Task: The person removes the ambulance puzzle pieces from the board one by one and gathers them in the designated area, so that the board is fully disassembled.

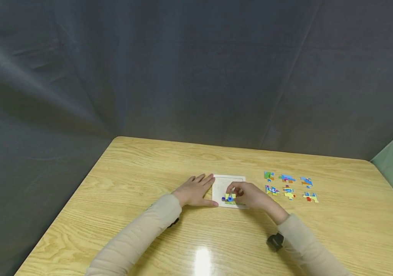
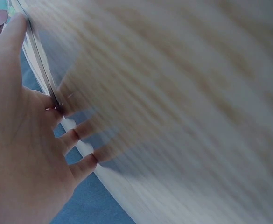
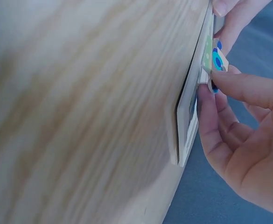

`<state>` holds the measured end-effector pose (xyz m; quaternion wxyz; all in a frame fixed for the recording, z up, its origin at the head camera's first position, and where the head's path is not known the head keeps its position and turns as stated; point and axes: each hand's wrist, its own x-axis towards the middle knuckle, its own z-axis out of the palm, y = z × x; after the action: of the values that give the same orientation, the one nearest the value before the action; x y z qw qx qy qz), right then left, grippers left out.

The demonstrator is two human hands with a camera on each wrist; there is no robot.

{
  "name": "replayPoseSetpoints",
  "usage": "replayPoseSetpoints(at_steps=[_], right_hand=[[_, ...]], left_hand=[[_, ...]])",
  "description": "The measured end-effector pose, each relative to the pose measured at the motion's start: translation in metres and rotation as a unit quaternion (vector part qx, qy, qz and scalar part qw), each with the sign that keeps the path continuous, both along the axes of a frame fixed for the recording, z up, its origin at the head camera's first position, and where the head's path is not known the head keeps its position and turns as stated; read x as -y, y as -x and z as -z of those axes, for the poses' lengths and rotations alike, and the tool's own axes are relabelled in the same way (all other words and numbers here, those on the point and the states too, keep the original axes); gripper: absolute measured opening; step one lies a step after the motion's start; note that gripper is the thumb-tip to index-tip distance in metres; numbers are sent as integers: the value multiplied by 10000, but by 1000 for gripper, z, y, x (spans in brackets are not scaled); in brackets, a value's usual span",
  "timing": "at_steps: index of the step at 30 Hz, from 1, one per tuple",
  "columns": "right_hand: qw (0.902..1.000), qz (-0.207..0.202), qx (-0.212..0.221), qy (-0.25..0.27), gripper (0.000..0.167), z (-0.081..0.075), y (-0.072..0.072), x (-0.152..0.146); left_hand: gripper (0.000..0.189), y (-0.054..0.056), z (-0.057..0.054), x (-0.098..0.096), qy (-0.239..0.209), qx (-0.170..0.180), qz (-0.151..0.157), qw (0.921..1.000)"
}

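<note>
A white square puzzle board (image 1: 219, 184) lies on the table in the head view. My left hand (image 1: 195, 191) rests at its left side, fingers spread, the fingertips and thumb at the board's edge. Over the lower part of the board, my right hand (image 1: 252, 195) pinches a jigsaw piece (image 3: 218, 60) between thumb and fingers. Blue rings and a pale yellow patch show on that piece. In the right wrist view it is tilted against the board's surface, and a green printed strip (image 3: 207, 53) lies beside it. The fingers partly hide how the piece sits.
Several loose jigsaw pieces, among them a green one (image 1: 269, 175) and a red-and-white one (image 1: 310, 197), lie in rows right of the board. The wooden table (image 1: 141, 168) meets a dark curtain (image 1: 196, 76) at its far edge.
</note>
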<state>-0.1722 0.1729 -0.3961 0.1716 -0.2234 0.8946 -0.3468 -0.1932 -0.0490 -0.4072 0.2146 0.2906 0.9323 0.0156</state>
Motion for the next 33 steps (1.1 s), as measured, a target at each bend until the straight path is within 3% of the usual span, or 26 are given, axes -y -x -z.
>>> replayPoseSetpoints(at_steps=[14,24,33], right_hand=[[9992,109,198,341,12,-6,-3,-8],[9958,282,585,639,23,-10,0,-23],[9967,301,425,624,28,-19,-2,-45]], left_hand=[[91,3,4,-1,-40,-51,27,10000],[91,2,4,-2,14,-40,18,10000],[90,1,2,-2,-6,-52,59,10000]])
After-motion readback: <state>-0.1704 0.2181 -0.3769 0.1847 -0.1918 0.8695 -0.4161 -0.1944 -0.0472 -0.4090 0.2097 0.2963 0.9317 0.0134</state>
